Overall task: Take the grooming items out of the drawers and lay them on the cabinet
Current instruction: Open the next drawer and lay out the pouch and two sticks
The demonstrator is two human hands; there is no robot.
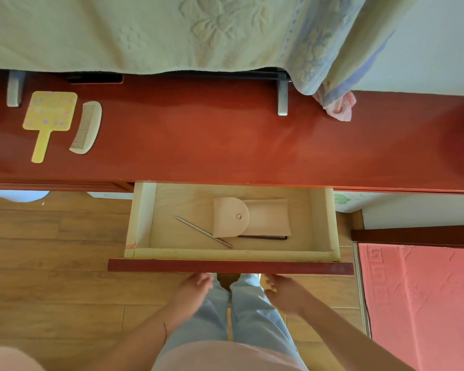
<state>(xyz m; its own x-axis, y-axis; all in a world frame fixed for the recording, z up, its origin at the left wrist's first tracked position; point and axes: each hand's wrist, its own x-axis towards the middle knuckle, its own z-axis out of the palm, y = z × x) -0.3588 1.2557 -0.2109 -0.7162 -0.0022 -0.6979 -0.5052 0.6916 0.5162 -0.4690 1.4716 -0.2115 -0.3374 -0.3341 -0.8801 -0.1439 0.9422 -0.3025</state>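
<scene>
A drawer point(140, 218) of the red cabinet point(225, 145) stands pulled out. Inside lie a beige snap pouch point(249, 218), a thin metal rod point(202, 231) and a dark pencil-like stick point(263, 237). On the cabinet top at the far left rest a yellow hand mirror point(48, 119) and a pale comb point(87, 127), side by side. My left hand point(193, 289) and my right hand point(285, 293) hover just below the drawer's red front panel point(172, 266). Both hold nothing, with loosely curled fingers apart.
A light towel point(145, 30) drapes over something standing on metal feet point(282, 100) at the cabinet's back. A pink cloth point(338, 108) hangs at the right. Wooden floor point(51, 277) lies below, and a pink mat point(423, 303) lies at the right.
</scene>
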